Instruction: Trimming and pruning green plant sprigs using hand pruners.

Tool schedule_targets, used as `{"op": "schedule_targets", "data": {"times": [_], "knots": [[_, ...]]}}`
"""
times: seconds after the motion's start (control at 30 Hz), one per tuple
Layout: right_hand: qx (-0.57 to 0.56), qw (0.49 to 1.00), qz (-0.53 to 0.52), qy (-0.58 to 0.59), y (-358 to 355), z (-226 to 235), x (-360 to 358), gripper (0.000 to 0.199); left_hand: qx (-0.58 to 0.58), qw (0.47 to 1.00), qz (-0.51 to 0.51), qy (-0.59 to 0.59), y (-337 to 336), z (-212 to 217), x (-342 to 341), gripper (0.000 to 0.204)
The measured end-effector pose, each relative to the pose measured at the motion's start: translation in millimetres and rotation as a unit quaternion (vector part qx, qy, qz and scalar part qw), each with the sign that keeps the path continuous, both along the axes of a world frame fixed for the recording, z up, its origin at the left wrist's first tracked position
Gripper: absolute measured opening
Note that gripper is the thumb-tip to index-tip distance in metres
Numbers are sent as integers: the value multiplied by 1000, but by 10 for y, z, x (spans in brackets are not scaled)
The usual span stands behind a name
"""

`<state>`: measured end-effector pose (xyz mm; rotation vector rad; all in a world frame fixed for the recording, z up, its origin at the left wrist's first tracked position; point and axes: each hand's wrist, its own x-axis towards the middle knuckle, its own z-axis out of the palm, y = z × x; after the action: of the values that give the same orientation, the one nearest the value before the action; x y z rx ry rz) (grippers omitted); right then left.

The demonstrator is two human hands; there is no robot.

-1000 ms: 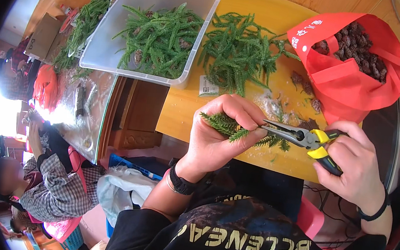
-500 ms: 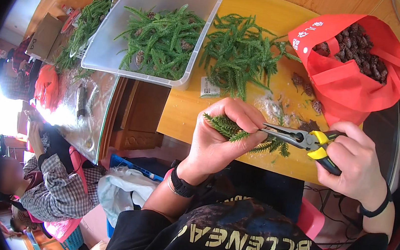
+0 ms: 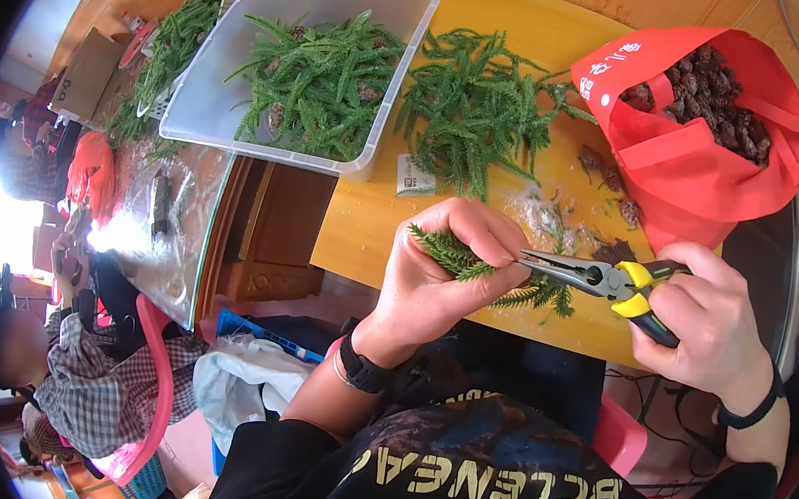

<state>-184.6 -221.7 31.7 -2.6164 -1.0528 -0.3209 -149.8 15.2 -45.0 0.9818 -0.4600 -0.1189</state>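
Observation:
My left hand [image 3: 453,267] is closed round a green artificial pine sprig [image 3: 445,249], whose needles stick out on both sides of the fingers. In my right hand [image 3: 713,321] are long-nose pliers [image 3: 607,280] with yellow and black handles. The plier tips meet my left thumb and forefinger; whatever lies between the jaws there is too small to make out. Beyond my hands, a pile of green sprigs [image 3: 479,109] lies on the yellow table [image 3: 371,236]. Several loose pine cones [image 3: 613,177] rest to the right of that pile.
A clear plastic bin [image 3: 207,103] with sprigs and cones stands at the back left. At the right, a red bag [image 3: 670,184] is full of pine cones [image 3: 711,104]. Another person [image 3: 99,382] sits at a second table [image 3: 176,261] on the left. White powder [image 3: 536,207] dusts the tabletop.
My hands and the pliers have hardly moved; the grip on the sprig is unchanged. The person at the left has shifted posture, lowering their hands slightly.

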Motion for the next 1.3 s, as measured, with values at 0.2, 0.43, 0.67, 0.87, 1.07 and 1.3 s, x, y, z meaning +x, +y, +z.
{"op": "schedule_targets", "data": {"times": [0.2,0.43,0.67,0.87,1.07,1.3], "knots": [[24,999,20,-12,-5,-15,25,23,0,1000,-5,7,-7,-1,2,20],[24,999,25,-16,-35,-38,28,23,-2,1000,-15,13,-1,-3,10,20],[0,1000,11,-5,-45,-77,21,21,13,999,-22,33,5,-39,12,20],[77,990,6,121,-45,-134,51,22,-22,997,-31,65,-10,-32,-10,18],[120,975,6,186,-99,-138,39,24,-27,996,-51,66,-16,0,10,18],[103,988,-12,115,-116,-159,10,21,179,974,58,-125,45,-38,61,23]]}}
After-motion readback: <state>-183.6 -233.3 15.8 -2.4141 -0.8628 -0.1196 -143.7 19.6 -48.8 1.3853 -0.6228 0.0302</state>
